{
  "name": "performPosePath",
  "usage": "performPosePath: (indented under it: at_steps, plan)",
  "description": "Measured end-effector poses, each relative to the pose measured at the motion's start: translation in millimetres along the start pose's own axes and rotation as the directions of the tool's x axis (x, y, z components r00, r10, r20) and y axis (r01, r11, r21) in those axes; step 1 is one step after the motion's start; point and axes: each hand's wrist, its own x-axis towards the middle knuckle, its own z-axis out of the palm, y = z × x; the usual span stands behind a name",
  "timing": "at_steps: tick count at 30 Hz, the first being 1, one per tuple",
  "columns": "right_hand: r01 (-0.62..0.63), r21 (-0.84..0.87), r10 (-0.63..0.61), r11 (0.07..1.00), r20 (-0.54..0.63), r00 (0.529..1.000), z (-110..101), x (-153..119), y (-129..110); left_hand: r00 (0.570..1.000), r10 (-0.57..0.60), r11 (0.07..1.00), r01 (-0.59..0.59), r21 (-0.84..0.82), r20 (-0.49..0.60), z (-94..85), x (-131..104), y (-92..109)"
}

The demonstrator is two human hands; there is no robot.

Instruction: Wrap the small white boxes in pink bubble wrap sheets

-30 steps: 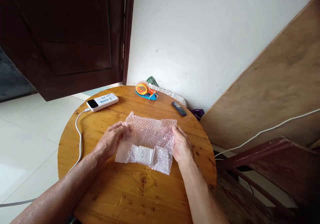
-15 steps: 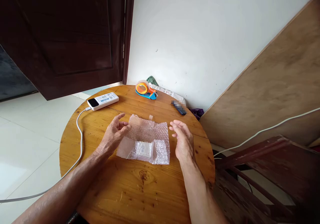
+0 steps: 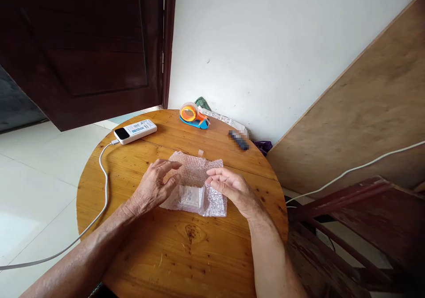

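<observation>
A sheet of bubble wrap [image 3: 191, 167] lies on the round wooden table [image 3: 186, 262], its near part folded over a small white packet [image 3: 191, 197]. Over the left part of the wrap is my left hand [image 3: 155, 183], fingers apart and holding nothing. My right hand [image 3: 232, 189] is over the right part, fingers loosely curved with a gap to the thumb, nothing in it. Whether either hand touches the wrap is hard to tell. A small piece of clear tape [image 3: 201, 153] shows at the far edge of the wrap.
A white power bank [image 3: 136, 132] with a cable [image 3: 105, 187] lies at the left. Behind the wrap stands an orange and blue tape dispenser [image 3: 195, 116]. A dark, pixelated object [image 3: 238, 140] lies at the right back, near a printed strip [image 3: 226, 119] by the wall.
Both hands have moved inward over the bubble wrap, my right hand leftward and my left hand slightly rightward. The wrap lies nearly as before.
</observation>
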Motion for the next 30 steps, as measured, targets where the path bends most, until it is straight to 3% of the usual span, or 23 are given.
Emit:
performPosePath:
  at_steps: [3, 5, 10, 13, 16, 19, 22, 24, 27, 30]
  plan:
    - [-0.004, 0.001, 0.004, 1.0, 0.115, 0.993, -0.9, -3.8, -6.2, 0.994, -0.036, 0.999, 0.04, -0.033, 0.107, -4.7, 1.1, 4.6]
    - [0.015, -0.046, -0.004, 0.999, 0.229, 0.973, -1.1, -8.0, -14.4, 0.993, -0.022, 0.996, 0.031, -0.086, 0.112, -9.7, 1.9, 9.4]
    - [0.106, -0.178, 0.009, 0.978, 0.548, 0.836, 3.3, -29.9, -38.2, 0.977, -0.007, 0.983, 0.045, -0.177, 0.211, -26.1, -3.9, 24.5]
    - [0.074, -0.28, 0.119, 0.957, 0.611, 0.783, 10.9, -50.2, -37.7, 0.952, -0.002, 0.995, 0.034, -0.099, 0.307, -34.0, -17.3, 28.8]
    - [0.044, -0.354, 0.182, 0.934, 0.579, 0.795, 21.1, -68.3, -24.9, 0.93, 0.003, 0.999, -0.022, 0.048, 0.367, -36.8, -34.1, 27.0]
    - [0.026, -0.361, 0.162, 0.932, 0.481, 0.862, 29.8, -77.4, -13.4, 0.927, -0.008, 0.983, -0.063, 0.175, 0.375, -34.4, -46.3, 23.2]
    - [0.004, -0.283, 0.08, 0.959, 0.284, 0.956, 33.7, -75.0, -11.7, 0.948, 0.011, 0.961, -0.098, 0.26, 0.317, -28.4, -49.9, 22.0]
    - [0.04, -0.264, -0.013, 0.964, 0.106, 0.994, 34.6, -68.2, -13.3, 0.955, 0.054, 0.94, -0.147, 0.308, 0.292, -22.9, -49.4, 21.9]
    - [0.128, -0.358, -0.17, 0.925, -0.088, 0.981, 38.2, -54.1, -10.0, 0.951, 0.116, 0.919, -0.212, 0.332, 0.288, -12.2, -49.3, 17.8]
    - [0.19, -0.472, -0.256, 0.861, -0.08, 0.963, 48.2, -40.6, 4.4, 0.93, 0.119, 0.916, -0.238, 0.324, 0.347, -0.3, -51.3, 8.2]
